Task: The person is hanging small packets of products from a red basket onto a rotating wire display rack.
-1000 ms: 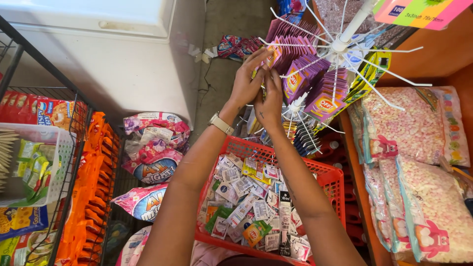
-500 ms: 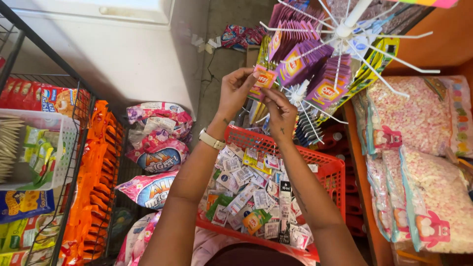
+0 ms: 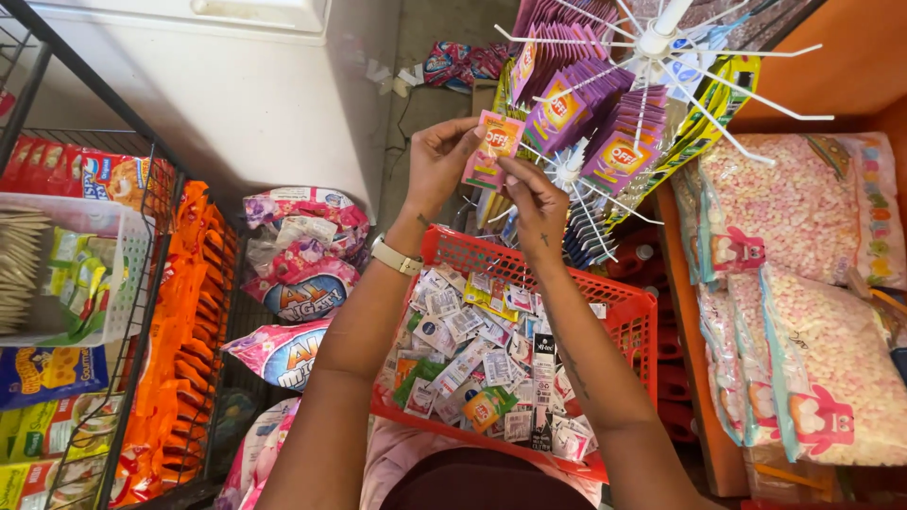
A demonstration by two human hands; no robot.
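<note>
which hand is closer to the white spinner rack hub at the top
Right. The right hand sits just below-left of the rack hub; the left hand is farther left, both pinching the pink sachet.

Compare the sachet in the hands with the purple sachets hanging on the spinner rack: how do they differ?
The held sachet is pink and single, pinched by the left hand and right hand, off any prong. The hanging sachets are purple, bunched on white prongs. Both are small flat packets with an orange patch.

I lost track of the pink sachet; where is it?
In the head view, the pink sachet is top centre, pinched between the left hand and right hand, above the red basket.
</note>
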